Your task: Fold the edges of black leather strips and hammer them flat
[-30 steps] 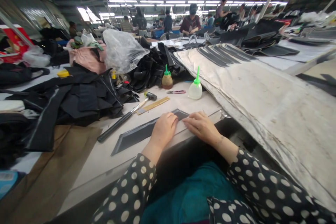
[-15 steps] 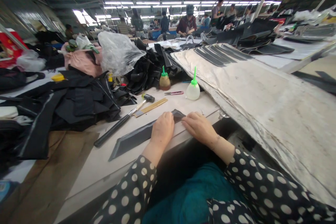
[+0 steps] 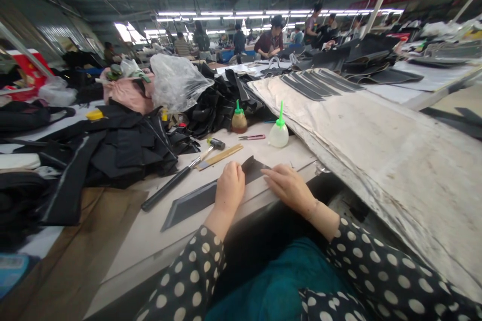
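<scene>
The dark strip point(image 3: 193, 201) lies slantwise on the table point(image 3: 130, 241), its far end raised a little. The left hand point(image 3: 230, 185) bends over it with fingers curled together, pressing or gripping its edge; which, I cannot tell. The right hand point(image 3: 289, 188) touches the far end, fingers close together. Just beyond the strip lie a ruler point(image 3: 222, 156) and a hammer point(image 3: 171, 185). Farther off are snips point(image 3: 252, 137), between a brown bottle point(image 3: 239, 123) and a clear bottle point(image 3: 278, 135), both upright with green nozzles.
</scene>
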Action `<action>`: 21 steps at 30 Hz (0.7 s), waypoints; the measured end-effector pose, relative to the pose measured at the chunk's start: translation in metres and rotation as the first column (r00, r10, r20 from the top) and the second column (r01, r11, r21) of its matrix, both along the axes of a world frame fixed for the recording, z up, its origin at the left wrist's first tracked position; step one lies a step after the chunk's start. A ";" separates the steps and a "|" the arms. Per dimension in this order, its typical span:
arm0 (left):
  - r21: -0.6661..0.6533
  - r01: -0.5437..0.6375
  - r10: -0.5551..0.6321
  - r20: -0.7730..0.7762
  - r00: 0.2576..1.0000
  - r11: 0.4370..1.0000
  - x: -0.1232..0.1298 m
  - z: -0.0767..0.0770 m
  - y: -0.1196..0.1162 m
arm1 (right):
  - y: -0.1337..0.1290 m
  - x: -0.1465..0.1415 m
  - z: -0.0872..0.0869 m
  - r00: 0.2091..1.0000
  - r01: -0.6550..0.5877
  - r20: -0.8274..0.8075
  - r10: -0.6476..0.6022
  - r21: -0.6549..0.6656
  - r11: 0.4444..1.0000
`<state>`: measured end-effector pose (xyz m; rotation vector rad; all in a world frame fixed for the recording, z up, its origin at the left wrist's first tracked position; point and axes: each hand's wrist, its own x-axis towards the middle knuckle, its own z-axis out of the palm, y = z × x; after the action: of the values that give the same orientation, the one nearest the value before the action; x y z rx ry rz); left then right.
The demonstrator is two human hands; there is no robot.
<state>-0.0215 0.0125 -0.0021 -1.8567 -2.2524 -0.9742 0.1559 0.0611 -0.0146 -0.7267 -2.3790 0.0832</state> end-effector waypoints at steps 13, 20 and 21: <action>0.047 0.001 -0.009 0.167 0.986 0.999 -0.005 0.000 -0.002 | 0.002 -0.054 0.005 0.966 -0.214 0.135 0.219 -0.049 0.976; 0.215 -0.189 0.024 0.597 0.802 0.958 -0.021 0.007 -0.009 | 0.001 -0.051 0.005 0.968 -0.216 0.119 0.219 -0.034 0.976; 0.250 -0.249 0.008 0.689 0.724 0.936 -0.029 0.009 -0.012 | 0.001 -0.051 0.006 0.968 -0.217 0.122 0.219 -0.031 0.976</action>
<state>-0.0501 0.0005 0.0074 -1.2869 -2.2768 -2.1305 0.1048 0.0618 -0.0091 -0.4874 -2.5742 0.1559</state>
